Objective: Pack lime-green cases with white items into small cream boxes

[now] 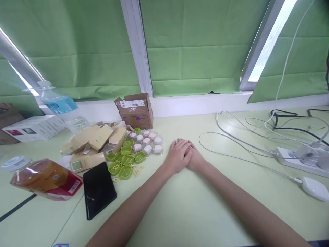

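Note:
My left hand lies on the table with its fingers laid flat across my right hand. The left hand's fingers show; no object is seen in it. My right hand is turned inward beneath it, and its fingers are mostly covered. Just left of my hands sits a cluster of small clear cases with pale pink-white contents. Beside them are several small green cases, some open, with little yellow pieces near them. Neither hand touches these.
Left are a black tablet, a tea-coloured bottle, flattened small cartons and a water bottle. At the back stand a brown cardboard box and a white box. White cables, a power strip and a white adapter lie right.

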`<state>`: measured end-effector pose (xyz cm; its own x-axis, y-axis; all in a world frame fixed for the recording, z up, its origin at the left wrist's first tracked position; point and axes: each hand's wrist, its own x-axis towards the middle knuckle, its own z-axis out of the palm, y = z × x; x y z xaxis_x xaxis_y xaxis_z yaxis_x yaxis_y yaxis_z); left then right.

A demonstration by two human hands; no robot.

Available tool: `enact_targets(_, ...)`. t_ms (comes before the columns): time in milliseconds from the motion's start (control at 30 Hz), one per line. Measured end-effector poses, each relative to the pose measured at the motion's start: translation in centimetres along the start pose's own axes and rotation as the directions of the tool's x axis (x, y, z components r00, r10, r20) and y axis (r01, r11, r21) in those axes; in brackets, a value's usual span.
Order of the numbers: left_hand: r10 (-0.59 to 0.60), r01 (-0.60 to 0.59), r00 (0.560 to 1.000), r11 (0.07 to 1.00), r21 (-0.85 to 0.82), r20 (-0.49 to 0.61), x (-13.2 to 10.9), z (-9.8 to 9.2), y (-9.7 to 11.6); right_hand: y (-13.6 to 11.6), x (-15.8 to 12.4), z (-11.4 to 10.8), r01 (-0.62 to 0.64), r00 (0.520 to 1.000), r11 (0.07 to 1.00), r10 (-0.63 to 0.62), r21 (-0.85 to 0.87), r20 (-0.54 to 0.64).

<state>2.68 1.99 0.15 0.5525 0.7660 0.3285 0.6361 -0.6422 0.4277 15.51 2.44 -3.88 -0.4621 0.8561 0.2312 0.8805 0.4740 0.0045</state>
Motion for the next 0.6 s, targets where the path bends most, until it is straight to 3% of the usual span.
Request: enact_targets(600, 0.010, -0.010, 1.000, 1.000, -0.001, -0.016, 0.03, 0.06, 0.09, -0.03, -0.12, -0.31, -0.006, 1.000, 1.000, 0.006, 0.016, 0.004)
